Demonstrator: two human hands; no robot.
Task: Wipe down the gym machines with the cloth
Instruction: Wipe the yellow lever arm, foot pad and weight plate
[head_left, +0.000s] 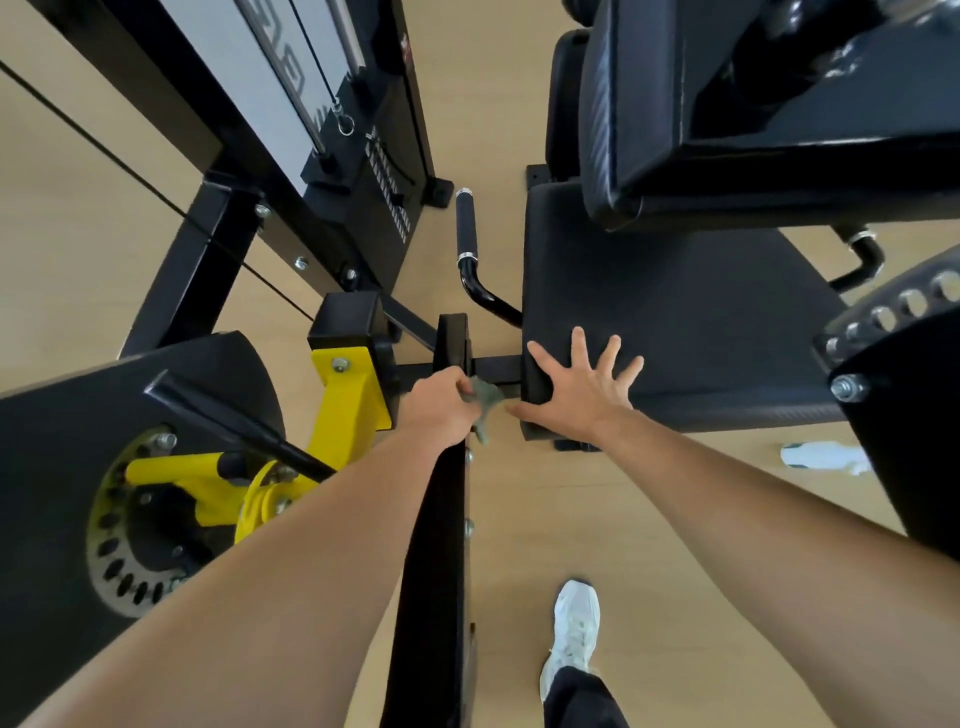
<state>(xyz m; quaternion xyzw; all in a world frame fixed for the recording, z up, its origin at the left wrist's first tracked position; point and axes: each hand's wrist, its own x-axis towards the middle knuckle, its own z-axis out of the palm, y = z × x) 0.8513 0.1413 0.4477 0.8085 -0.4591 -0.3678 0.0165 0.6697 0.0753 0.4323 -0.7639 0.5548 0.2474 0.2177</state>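
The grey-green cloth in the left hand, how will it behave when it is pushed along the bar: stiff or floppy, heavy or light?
Probably floppy: the cloth bunches in the left hand and one end hangs loose below it. Likely light, since that hand alone holds it up. It may fold over when pushed along the black bar.

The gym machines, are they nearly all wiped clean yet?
Hard to say what's done: no surface shows wipe marks. Right now the left hand grips the cloth against the black bar, while the right hand rests flat on the seat. The seat, the handle and the yellow bracket probably still need wiping.
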